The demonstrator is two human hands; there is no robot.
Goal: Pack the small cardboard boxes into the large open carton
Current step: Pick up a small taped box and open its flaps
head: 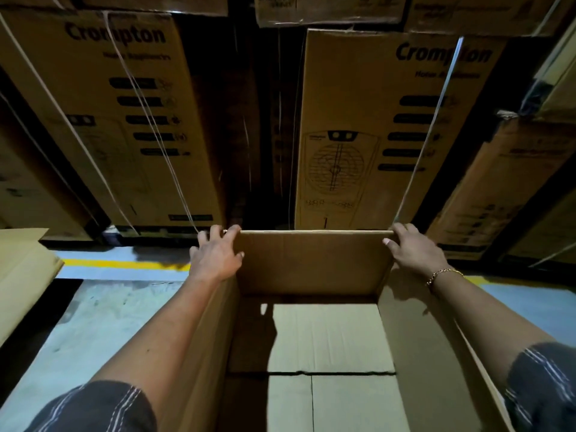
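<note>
We grip the carton [414, 353] by its far flap [311, 263]. Our left hand [218, 254] is clamped over one top corner and our right hand [411, 251] over the other, with fingers curled across the edge and thumbs on the inner face. Below and nearer than the grip lie pale panels [330, 338] with a seam across them. We cannot tell whether they are the carton's own bottom or the tops of small boxes already in.

The risk we see is the flap. It is only a hinged sheet, so a hard pull could fold it at the crease instead of moving the carton. An uneven pull from one hand could slew the carton on the floor [103, 316].
</note>
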